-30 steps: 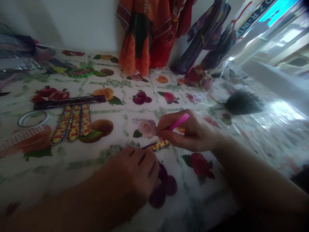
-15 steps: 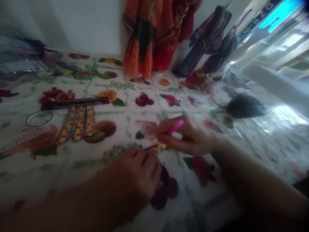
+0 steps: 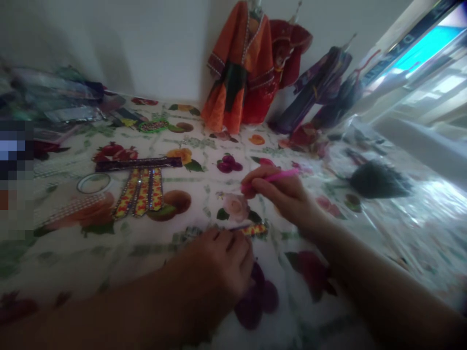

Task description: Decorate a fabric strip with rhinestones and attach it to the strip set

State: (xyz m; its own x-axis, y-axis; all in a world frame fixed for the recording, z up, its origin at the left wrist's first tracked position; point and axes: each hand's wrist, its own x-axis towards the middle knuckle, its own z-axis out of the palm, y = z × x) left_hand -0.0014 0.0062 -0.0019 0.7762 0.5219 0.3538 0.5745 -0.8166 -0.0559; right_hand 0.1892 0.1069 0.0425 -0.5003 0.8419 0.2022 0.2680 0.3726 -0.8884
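Note:
My left hand (image 3: 222, 262) lies on the table with its fingers curled down over one end of a narrow patterned strip (image 3: 255, 229), yellow and red with a dark edge. The strip's other end sticks out to the right. Above and to the right of it, my right hand (image 3: 279, 192) is closed around a slim pink pen-like tool (image 3: 282, 175), its fingertips apart from the strip. Further left lie several similar yellow-and-red strips (image 3: 141, 192) with glittering edges, below a dark purple band (image 3: 138, 164).
A round white ring (image 3: 94, 183) and rows of white beads (image 3: 75, 209) lie at the left. A green tray of small beads (image 3: 153, 125) is farther back. Small dresses (image 3: 233, 68) stand by the wall. A dark bundle (image 3: 379, 179) sits on clear plastic at the right.
My right hand has lifted off the strip and moved up the table, the pink tool now tilted lower. My left hand keeps its hold. The whole view has shifted, showing more wall and dresses.

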